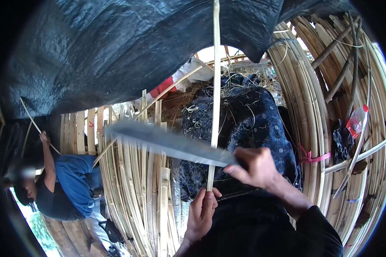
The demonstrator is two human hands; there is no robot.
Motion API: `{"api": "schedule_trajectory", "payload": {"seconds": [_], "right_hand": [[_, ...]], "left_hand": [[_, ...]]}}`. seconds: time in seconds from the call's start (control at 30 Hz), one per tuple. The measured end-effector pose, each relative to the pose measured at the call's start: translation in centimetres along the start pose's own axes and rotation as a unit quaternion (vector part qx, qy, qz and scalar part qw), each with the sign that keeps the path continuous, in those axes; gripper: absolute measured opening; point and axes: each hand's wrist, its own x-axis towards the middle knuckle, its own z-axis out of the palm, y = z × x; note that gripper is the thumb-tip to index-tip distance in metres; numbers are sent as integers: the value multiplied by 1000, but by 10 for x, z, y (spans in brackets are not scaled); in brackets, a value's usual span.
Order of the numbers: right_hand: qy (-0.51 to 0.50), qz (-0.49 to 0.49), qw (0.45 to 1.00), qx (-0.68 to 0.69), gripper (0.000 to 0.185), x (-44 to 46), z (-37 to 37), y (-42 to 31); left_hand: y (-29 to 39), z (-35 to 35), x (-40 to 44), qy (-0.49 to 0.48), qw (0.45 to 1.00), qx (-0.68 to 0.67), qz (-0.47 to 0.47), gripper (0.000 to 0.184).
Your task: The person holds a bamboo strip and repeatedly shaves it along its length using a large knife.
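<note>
A long, pale bamboo strip [216, 94] stands nearly upright in view, its lower end pinched in my left hand [202, 212]. My right hand [255, 167] is wrapped round the handle of a large knife [167, 141], whose wide blade points left and is slightly blurred. The blade crosses the strip a little above my left hand; whether its edge bites into the strip cannot be made out. Beneath both lies a dark blue patterned cloth [257, 115] over my lap, with thin curled shavings on it.
Bundled bamboo slats stand at left [133, 184] and right [304, 107], the right bundle tied with pink string [315, 157]. A dark tarp [116, 47] hangs overhead. Another person [64, 188] sits at far left, holding a thin strip. A red-labelled bottle [357, 122] is at right.
</note>
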Motion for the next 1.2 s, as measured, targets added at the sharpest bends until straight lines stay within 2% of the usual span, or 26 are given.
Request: {"api": "schedule_trajectory", "payload": {"seconds": [0.03, 0.1, 0.13, 0.2, 0.27, 0.33, 0.4, 0.47, 0.5, 0.63, 0.77, 0.8, 0.97, 1.2], "right_hand": [[-22, -17, 999, -32, 59, 1, 3, -11], [-47, -32, 996, -61, 60, 0, 9, -20], [-34, -63, 993, -89, 61, 0, 15, -20], [-11, -106, 988, -115, 61, 5, 15, -14], [33, -69, 985, -152, 61, 16, 6, -3], [36, -16, 984, -176, 60, 22, -4, 3], [-8, -36, 986, -162, 62, 12, -2, -6], [-39, -113, 983, -142, 63, 3, 6, -15], [-37, -103, 983, -147, 63, 6, 3, -14], [-37, -89, 985, -144, 63, 7, 3, -18], [-57, -125, 976, -168, 65, 6, -2, -15], [-24, -118, 980, -157, 65, 9, -2, -10], [-49, -133, 979, -147, 65, -1, 5, -20], [-15, -156, 973, -171, 68, 10, 5, -8]], "left_hand": [[1, 1, 1, -5, 1000, 4, 0, 29], [1, 1, 0, 28, 994, 97, 30, 28], [1, 1, -1, 47, 988, 141, 46, 28], [2, 0, -7, 64, 987, 145, 36, 30], [-3, -8, -18, 64, 983, 173, 7, 30], [-7, -11, -21, 63, 985, 159, 1, 31], [-6, -10, -17, 45, 985, 169, -12, 31], [-1, -6, -11, 41, 986, 160, 15, 30], [1, -5, -8, 36, 987, 152, 40, 30], [5, -6, -11, 39, 984, 171, 27, 29], [0, -6, -9, 45, 983, 175, 32, 29], [-1, -6, -10, 43, 981, 185, 34, 28], [1, -2, -7, 40, 982, 181, 38, 27], [2, -5, -1, 34, 979, 185, 72, 25]]}}
